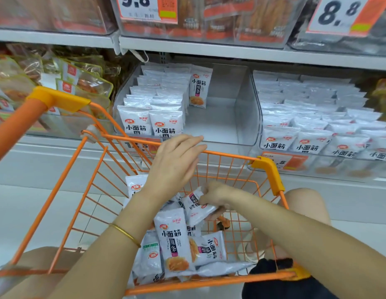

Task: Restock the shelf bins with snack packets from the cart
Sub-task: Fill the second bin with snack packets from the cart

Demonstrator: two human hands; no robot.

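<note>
We face a white metal shelf (252, 52) carrying clear hard-plastic bins. The middle bin (246, 117) holds two tidy rows of packets on its left side, one packet standing at the back, and bare floor on the right. The bin beside it (257, 104) is packed full. Below sits our orange wire cart (226, 155) with yellow plastic corner caps, a loose heap of the same glossy white pillow-shaped snack packets (174, 238) in its basket. Each reads 小面筋 in bold black, 辣条 on a dark strip, under a red oval logo. Our left hand (177, 160) hovers by the far rim, fingers straight, holding nothing. Our right hand (213, 195) is down in the basket, fingers curled round one packet (198, 209). White-and-orange price cards above read 9.8 (140, 5) and 8.8 (336, 14). A thin gold bangle (125, 234) rings the left wrist.
</note>
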